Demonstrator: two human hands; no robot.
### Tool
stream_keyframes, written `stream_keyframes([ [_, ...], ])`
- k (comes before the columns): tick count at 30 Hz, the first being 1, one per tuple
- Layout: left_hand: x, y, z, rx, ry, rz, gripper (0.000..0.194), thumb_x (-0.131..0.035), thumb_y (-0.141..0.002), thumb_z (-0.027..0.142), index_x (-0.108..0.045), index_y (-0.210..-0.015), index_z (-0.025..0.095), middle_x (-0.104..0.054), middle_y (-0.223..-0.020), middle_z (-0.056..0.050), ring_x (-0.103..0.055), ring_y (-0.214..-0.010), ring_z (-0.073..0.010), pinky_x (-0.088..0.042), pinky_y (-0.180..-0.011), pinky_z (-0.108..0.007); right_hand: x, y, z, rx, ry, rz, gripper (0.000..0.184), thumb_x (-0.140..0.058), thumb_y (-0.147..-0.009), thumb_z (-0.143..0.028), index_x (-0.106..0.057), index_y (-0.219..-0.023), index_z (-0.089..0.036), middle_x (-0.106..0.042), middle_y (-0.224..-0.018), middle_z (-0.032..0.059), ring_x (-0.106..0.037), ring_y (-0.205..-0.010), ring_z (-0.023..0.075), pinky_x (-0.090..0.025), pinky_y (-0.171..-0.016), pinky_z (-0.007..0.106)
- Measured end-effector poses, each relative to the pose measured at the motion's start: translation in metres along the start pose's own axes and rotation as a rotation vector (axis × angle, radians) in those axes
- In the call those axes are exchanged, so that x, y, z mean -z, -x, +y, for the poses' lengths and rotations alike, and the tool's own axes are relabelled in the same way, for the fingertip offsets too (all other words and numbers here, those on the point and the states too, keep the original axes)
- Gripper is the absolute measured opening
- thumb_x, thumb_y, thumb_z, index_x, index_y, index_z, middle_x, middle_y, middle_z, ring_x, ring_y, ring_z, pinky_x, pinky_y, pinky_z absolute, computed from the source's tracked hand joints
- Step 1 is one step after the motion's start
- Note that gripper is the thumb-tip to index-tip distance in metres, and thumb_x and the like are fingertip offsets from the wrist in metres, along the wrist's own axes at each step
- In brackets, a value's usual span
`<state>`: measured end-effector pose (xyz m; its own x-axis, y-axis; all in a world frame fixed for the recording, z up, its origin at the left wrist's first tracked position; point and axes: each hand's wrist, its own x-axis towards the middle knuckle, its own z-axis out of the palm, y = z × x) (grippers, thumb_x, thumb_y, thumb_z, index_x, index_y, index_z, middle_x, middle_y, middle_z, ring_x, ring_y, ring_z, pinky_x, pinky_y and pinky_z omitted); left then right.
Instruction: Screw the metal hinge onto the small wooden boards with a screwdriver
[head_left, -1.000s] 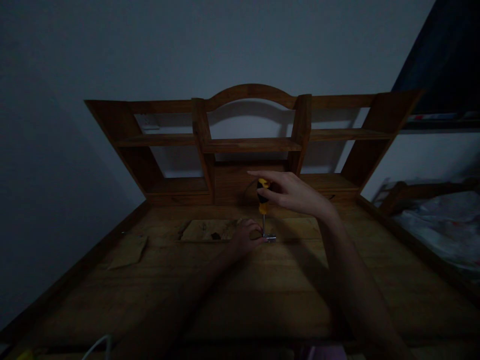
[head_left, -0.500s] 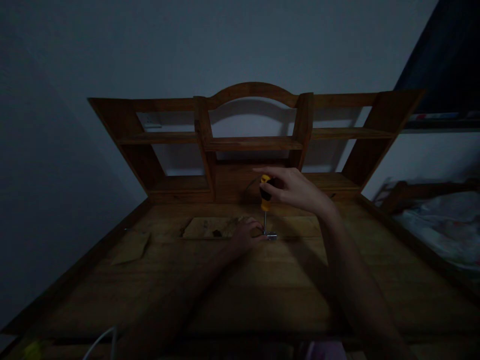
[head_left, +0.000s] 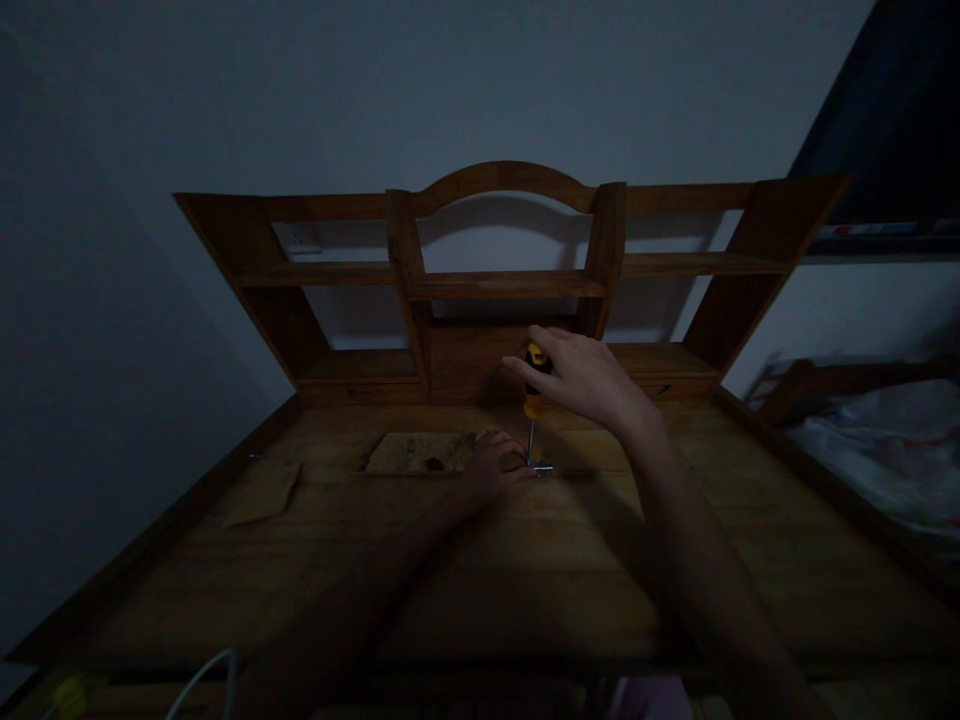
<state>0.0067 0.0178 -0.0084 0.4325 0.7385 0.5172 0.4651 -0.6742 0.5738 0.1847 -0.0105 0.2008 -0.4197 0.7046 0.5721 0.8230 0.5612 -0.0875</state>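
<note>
My right hand (head_left: 574,375) grips the yellow-and-black handle of a screwdriver (head_left: 532,408), which stands nearly upright. Its thin shaft runs down to a small shiny metal hinge (head_left: 543,468) on the wooden desktop. My left hand (head_left: 495,468) rests low on the wood, its thumb and fingers closed around the hinge's left end, by the screwdriver tip. Any screw under the tip is too small to make out. Just behind the hinge, a long shallow recess with a rough, stained board (head_left: 412,453) shows in the desktop.
A wooden shelf unit (head_left: 502,287) stands at the desk's back, against the wall. On the left of the desktop (head_left: 450,560) lies a flat brown piece (head_left: 262,492). A white cable (head_left: 201,680) loops at the front left. Plastic-covered things (head_left: 892,440) lie beyond the right edge.
The fingers of my right hand have shifted around the screwdriver handle, the index finger now curled over its top. My left hand and the hinge stay in place.
</note>
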Motion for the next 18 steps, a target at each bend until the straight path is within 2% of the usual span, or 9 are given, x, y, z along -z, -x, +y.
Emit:
stream_keyframes([
  [3,0.001,0.0,0.001,0.002,-0.002,-0.005,0.022,-0.076,-0.078,0.039,-0.067,-0.088,0.022,-0.064,-0.095,-0.003,-0.059,-0.094,-0.0201,-0.046,-0.086,-0.035,0.005,0.002,0.002,0.092,-0.152,-0.079,0.034,-0.046,-0.096,-0.037,-0.054,-0.125,-0.021,-0.063,-0.121,0.009,-0.061,-0.107,0.0249,-0.042,-0.09,0.035],
  [6,0.001,0.0,0.001,0.001,-0.011,-0.003,0.023,-0.076,-0.078,0.04,-0.067,-0.088,0.021,-0.064,-0.095,-0.003,-0.059,-0.094,-0.0201,-0.046,-0.087,-0.035,0.008,0.002,0.001,0.148,-0.253,-0.123,0.027,-0.044,-0.097,-0.029,-0.058,-0.119,-0.022,-0.067,-0.117,0.0047,-0.062,-0.106,0.0213,-0.042,-0.091,0.032],
  [10,0.001,0.0,0.002,0.0,-0.027,0.012,0.024,-0.076,-0.078,0.04,-0.066,-0.087,0.021,-0.064,-0.094,-0.003,-0.059,-0.093,-0.0203,-0.046,-0.086,-0.035,0.003,-0.001,-0.002,0.112,-0.217,-0.083,0.023,-0.047,-0.098,-0.036,-0.063,-0.108,-0.023,-0.071,-0.102,0.0031,-0.065,-0.094,0.0206,-0.043,-0.082,0.031],
  [15,0.001,0.0,0.002,-0.004,-0.007,-0.006,0.024,-0.075,-0.079,0.041,-0.066,-0.089,0.021,-0.064,-0.097,-0.004,-0.059,-0.095,-0.0207,-0.046,-0.087,-0.036,-0.005,-0.002,-0.006,0.012,0.029,0.014,0.038,-0.04,-0.099,-0.051,-0.061,-0.098,-0.019,-0.071,-0.091,0.0089,-0.066,-0.083,0.0245,-0.04,-0.07,0.032],
  [18,0.001,-0.001,0.002,0.008,-0.003,-0.011,0.025,-0.075,-0.079,0.042,-0.066,-0.089,0.021,-0.064,-0.095,-0.004,-0.059,-0.095,-0.0211,-0.046,-0.087,-0.036,-0.004,-0.001,-0.007,0.0,0.068,0.02,0.043,-0.039,-0.097,-0.057,-0.06,-0.101,-0.019,-0.071,-0.091,0.0107,-0.066,-0.084,0.027,-0.04,-0.07,0.034],
])
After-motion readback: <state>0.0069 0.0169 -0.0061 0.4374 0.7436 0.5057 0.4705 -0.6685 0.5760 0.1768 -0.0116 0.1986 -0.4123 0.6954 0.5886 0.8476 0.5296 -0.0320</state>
